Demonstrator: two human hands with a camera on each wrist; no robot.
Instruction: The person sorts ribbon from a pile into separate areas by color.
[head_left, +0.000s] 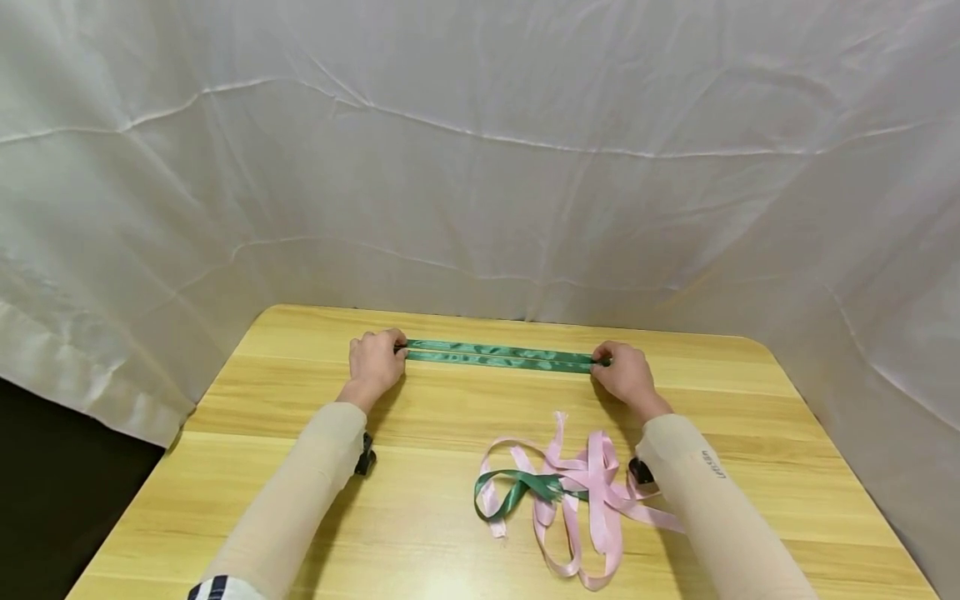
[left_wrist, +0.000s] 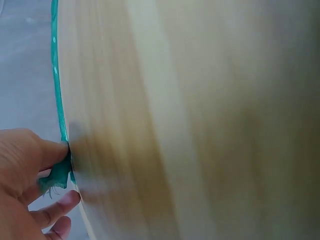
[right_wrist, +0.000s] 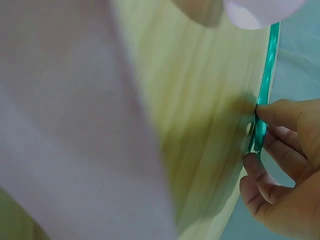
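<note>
A shiny green ribbon stretches near the table's far edge as two parallel strips, one just behind the other. At its left end my left hand pinches it between thumb and fingers. A frayed end pokes out beneath that thumb in the left wrist view. My right hand pinches the strips at the other end, its lower fingers resting by the table edge. In the right wrist view the green ribbon runs up along the edge from those fingertips.
A loose tangle of pink ribbon lies on the wooden table beside my right forearm. Another green ribbon piece with a frayed end loops through it. White cloth hangs behind the table and at the sides.
</note>
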